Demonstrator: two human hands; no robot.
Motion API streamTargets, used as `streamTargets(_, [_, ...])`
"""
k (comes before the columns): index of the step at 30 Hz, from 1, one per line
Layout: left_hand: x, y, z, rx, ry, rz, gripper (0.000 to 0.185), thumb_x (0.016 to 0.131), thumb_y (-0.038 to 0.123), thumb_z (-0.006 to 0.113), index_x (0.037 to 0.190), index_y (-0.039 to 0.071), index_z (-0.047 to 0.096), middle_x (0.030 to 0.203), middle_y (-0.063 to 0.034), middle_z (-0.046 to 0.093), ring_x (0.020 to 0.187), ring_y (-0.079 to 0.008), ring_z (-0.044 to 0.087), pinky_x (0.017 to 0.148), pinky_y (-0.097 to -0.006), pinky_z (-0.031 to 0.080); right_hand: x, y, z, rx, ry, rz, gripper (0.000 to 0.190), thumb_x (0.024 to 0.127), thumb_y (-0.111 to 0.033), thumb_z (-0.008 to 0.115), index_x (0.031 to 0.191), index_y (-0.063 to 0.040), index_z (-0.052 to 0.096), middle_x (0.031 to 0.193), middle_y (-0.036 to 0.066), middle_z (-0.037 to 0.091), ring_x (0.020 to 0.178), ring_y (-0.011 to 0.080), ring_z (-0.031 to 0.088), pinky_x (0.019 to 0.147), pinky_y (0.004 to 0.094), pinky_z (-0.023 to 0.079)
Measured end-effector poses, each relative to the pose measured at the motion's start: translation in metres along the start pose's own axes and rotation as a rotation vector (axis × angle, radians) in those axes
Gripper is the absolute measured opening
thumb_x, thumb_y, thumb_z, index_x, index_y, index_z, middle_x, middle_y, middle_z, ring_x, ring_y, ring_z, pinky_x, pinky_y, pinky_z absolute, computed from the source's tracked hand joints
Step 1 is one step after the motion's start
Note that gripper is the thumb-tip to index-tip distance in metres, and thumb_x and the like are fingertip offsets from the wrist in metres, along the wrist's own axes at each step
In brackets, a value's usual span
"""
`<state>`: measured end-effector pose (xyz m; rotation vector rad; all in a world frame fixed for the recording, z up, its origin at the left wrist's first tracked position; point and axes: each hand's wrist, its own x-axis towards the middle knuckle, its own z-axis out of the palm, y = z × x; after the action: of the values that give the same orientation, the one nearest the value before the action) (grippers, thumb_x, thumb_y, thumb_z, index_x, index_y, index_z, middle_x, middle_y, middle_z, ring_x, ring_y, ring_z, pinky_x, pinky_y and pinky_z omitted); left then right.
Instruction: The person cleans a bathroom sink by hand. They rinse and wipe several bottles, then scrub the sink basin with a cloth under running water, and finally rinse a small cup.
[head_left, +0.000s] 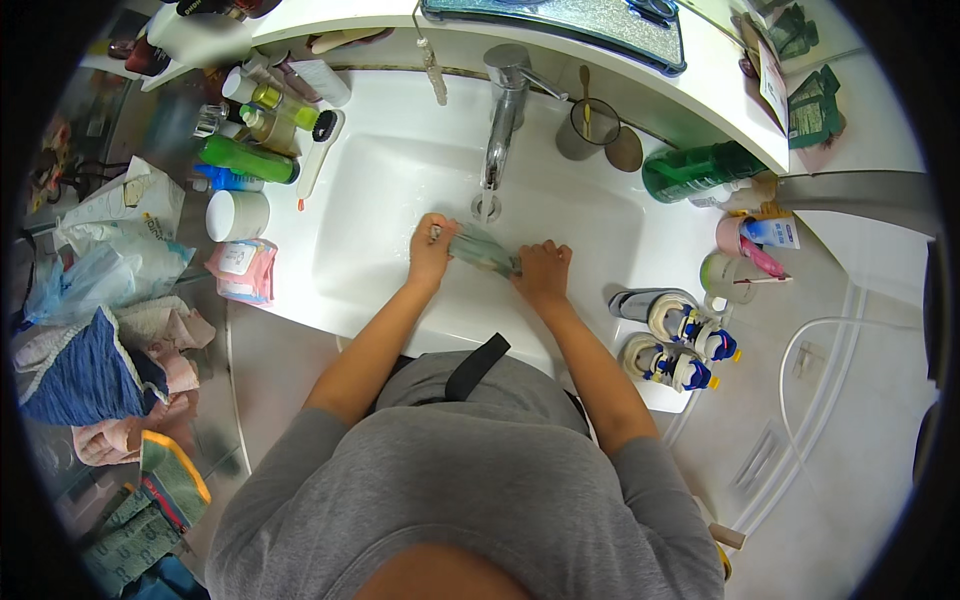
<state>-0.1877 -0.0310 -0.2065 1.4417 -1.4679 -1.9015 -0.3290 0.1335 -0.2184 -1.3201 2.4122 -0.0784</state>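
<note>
Over the white washbasin (390, 300), my two hands hold a pale green see-through item (482, 249) at its opposite ends. It could be a bag or a container; the picture does not settle which. Curled fingers of my left hand (429, 253) grip its left end. Its darker right end is in my right hand (544, 271), whose fingers are bent. A thin stream of water runs from the chrome tap (504, 127) onto or just behind the item. Behind my hands is the metal drain (486, 207).
Bottles, including a green one (247, 159), a brush (320, 157) and a wipes pack (244, 270) line the left rim. A tumbler with a toothbrush (589, 129) stands right of the tap. Two bottle lids with straps (667, 361) lie at right. A shelf (727, 97) overhangs the back.
</note>
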Motion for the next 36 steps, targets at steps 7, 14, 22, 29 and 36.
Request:
streamTargets(7, [0.050, -0.063, -0.032, 0.462, -0.024, 0.388, 0.016, 0.094, 0.014, 0.069, 0.090, 0.008, 0.054, 0.074, -0.0032, 0.057, 0.066, -0.0168, 0.053, 0.062, -0.0326, 0.046, 0.003, -0.003, -0.003, -0.165, 0.066, 0.124, 0.035, 0.080, -0.018, 0.072, 0.113, -0.011, 0.064, 0.122, 0.008, 0.061, 0.114, 0.0273, 0.054, 0.092, 0.0464, 0.040])
streamTargets(14, [0.041, -0.038, -0.003, 0.300, -0.227, 0.227, 0.019, 0.099, 0.014, 0.067, 0.087, 0.010, 0.052, 0.075, 0.0048, 0.048, 0.067, -0.0059, 0.041, 0.059, -0.0245, 0.036, 0.010, -0.041, -0.010, 0.237, 0.251, -0.191, 0.041, 0.077, -0.011, 0.079, 0.116, -0.009, 0.064, 0.124, 0.010, 0.058, 0.120, 0.0312, 0.054, 0.099, 0.0491, 0.045])
streamTargets(22, [0.060, -0.014, 0.009, 0.086, -0.220, -0.162, 0.015, 0.096, 0.011, 0.068, 0.087, 0.012, 0.056, 0.077, 0.0040, 0.056, 0.070, -0.0058, 0.050, 0.060, -0.0234, 0.038, 0.017, -0.004, 0.026, 0.243, 0.229, -0.007, 0.022, 0.083, -0.005, 0.072, 0.102, -0.008, 0.061, 0.109, 0.011, 0.059, 0.110, 0.0326, 0.058, 0.087, 0.0449, 0.053])
streamTargets(29, [0.031, 0.003, 0.033, 0.007, -0.275, -0.022, 0.014, 0.095, 0.009, 0.069, 0.089, 0.014, 0.057, 0.084, 0.0044, 0.061, 0.073, -0.0056, 0.053, 0.061, -0.0215, 0.038, 0.009, -0.027, -0.018, 0.226, 0.288, 0.041, 0.045, 0.079, -0.009, 0.079, 0.118, -0.007, 0.057, 0.129, 0.012, 0.052, 0.112, 0.0341, 0.056, 0.096, 0.0444, 0.050])
streamTargets(36, [0.032, 0.014, 0.001, 0.009, -0.320, -0.030, 0.014, 0.097, 0.011, 0.068, 0.111, 0.010, 0.069, 0.101, 0.0019, 0.066, 0.084, -0.0079, 0.057, 0.071, -0.0228, 0.044, 0.036, -0.026, 0.005, 0.296, 0.131, -0.019, 0.037, 0.078, -0.015, 0.080, 0.110, -0.007, 0.063, 0.112, 0.010, 0.063, 0.113, 0.0325, 0.059, 0.095, 0.0441, 0.050])
